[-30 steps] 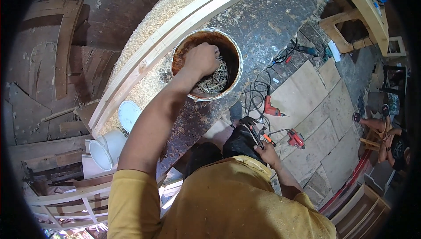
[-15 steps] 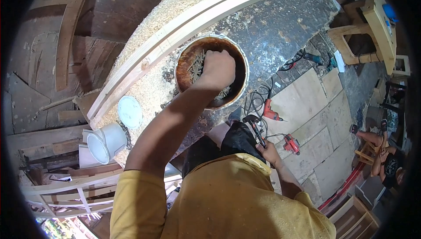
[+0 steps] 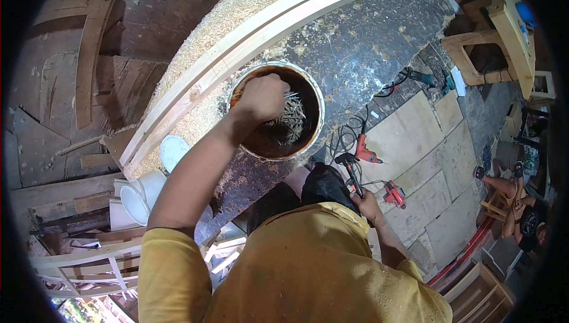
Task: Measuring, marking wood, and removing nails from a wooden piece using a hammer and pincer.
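A round bucket (image 3: 320, 101) with a pale rim and rust-brown inside stands on the dark, stained work surface (image 3: 361, 44). Several loose nails (image 3: 293, 120) lie in a heap in it. My left hand (image 3: 265, 96) is inside the bucket's mouth, at the left of the heap, its fingers curled closed; their tips are hidden, so I cannot see what they hold. Low beside my right thigh, my right hand (image 3: 368, 204) is wrapped around the handle of a hammer (image 3: 352, 173), whose dark head points up and away from me.
Long curved wooden strips (image 3: 237, 56) and sawdust (image 3: 201, 38) lie beyond the bucket. At left are a white pail (image 3: 142, 195) and a round white lid (image 3: 173, 151). Two red power tools (image 3: 367, 150) with cords lie on the right floor. A person (image 3: 521, 216) sits far right.
The bucket has shifted left and toward me. My left hand has moved left and slightly down within it, uncovering more nails. My right hand, with the hammer, has hardly moved.
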Tool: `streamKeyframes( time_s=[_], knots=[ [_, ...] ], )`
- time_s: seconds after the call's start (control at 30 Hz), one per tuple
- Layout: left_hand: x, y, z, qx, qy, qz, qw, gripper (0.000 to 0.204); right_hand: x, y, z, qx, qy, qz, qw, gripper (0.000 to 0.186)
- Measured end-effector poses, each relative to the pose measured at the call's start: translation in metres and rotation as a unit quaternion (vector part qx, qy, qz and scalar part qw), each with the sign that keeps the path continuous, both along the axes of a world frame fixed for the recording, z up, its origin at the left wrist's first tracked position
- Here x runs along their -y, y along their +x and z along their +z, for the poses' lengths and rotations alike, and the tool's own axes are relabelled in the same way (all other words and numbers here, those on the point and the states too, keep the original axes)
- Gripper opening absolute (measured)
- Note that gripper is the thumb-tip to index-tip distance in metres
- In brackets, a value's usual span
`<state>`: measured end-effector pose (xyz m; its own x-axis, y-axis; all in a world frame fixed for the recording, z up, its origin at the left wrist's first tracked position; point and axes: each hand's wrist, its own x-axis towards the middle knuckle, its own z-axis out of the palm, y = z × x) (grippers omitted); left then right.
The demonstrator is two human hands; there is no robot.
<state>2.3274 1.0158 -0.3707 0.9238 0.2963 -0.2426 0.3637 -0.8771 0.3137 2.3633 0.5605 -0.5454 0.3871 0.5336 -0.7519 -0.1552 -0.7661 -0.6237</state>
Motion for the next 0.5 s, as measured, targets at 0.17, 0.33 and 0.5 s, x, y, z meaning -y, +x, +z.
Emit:
streamKeyframes(
  time_s=[0.17,0.33,0.5],
  knots=[
    [0.005,-0.025,0.022,0.092,0.003,-0.003,0.996,0.015,-0.018,-0.001,0.018,0.023,0.031,-0.044,0.998,0.025],
    [0.0,-0.038,0.046,0.193,-0.137,0.02,0.971,0.012,-0.031,0.007,0.036,0.017,-0.019,-0.004,1.0,0.026],
    [0.008,-0.047,0.054,0.105,-0.456,0.271,0.841,0.019,-0.029,-0.001,0.023,0.0,0.005,-0.032,0.999,0.022]
  ],
)
